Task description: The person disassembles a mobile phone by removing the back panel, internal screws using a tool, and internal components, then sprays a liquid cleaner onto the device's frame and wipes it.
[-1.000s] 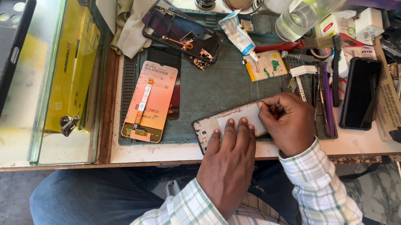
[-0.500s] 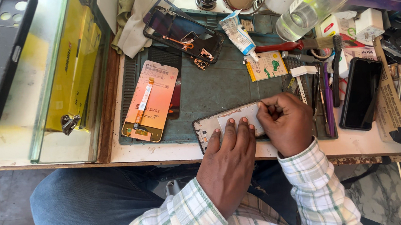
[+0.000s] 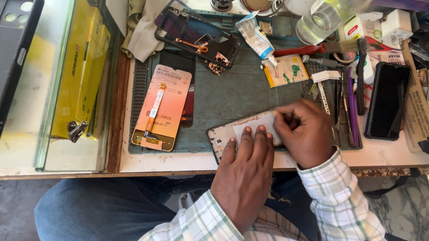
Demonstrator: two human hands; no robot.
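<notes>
Hands barely moved over the last second. Left hand (image 3: 245,171) fingers lay pressed together, flat on the phone frame (image 3: 248,133); right hand (image 3: 303,134) stayed pinching its edge just beside them.

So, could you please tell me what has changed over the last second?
Almost nothing. The left hand still presses flat on the phone panel, and the right hand still pinches at its upper edge. The orange screen part stayed put.

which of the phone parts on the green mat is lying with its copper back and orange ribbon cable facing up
The display panel at the mat's left edge, untouched by either hand. The black phone frame above it shows circuit parts, and the pale panel lies under both hands.
</notes>
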